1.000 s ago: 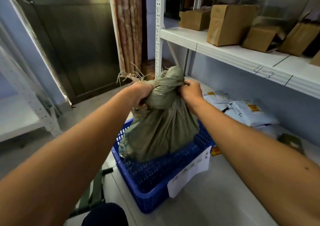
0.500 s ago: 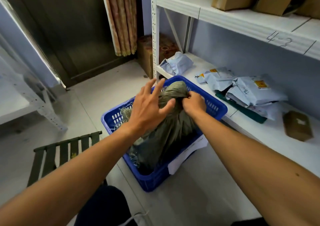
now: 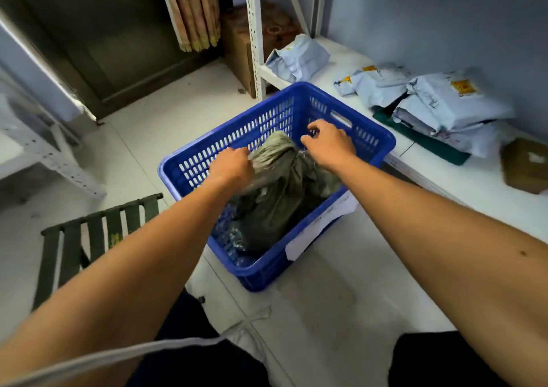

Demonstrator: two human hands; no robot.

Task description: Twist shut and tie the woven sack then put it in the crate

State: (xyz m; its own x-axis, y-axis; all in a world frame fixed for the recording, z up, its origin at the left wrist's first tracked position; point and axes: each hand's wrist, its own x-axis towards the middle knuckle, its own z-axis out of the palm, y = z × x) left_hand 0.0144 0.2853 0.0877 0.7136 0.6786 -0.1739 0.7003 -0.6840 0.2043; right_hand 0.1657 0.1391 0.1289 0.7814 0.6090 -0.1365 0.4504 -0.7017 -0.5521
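At frame centre, the woven sack (image 3: 278, 191) is sitting inside the blue crate (image 3: 370, 137). Our left hand (image 3: 232, 168) is clutching its neck; our right hand (image 3: 329, 146) is hovering loosely curled, holding nothing. We are advising settling it low before letting go.

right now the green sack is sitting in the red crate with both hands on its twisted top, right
Not quite: the crate is blue, not red, as the head view shows. The rest holds: the green sack sits inside it, with the left hand and right hand at its twisted top.
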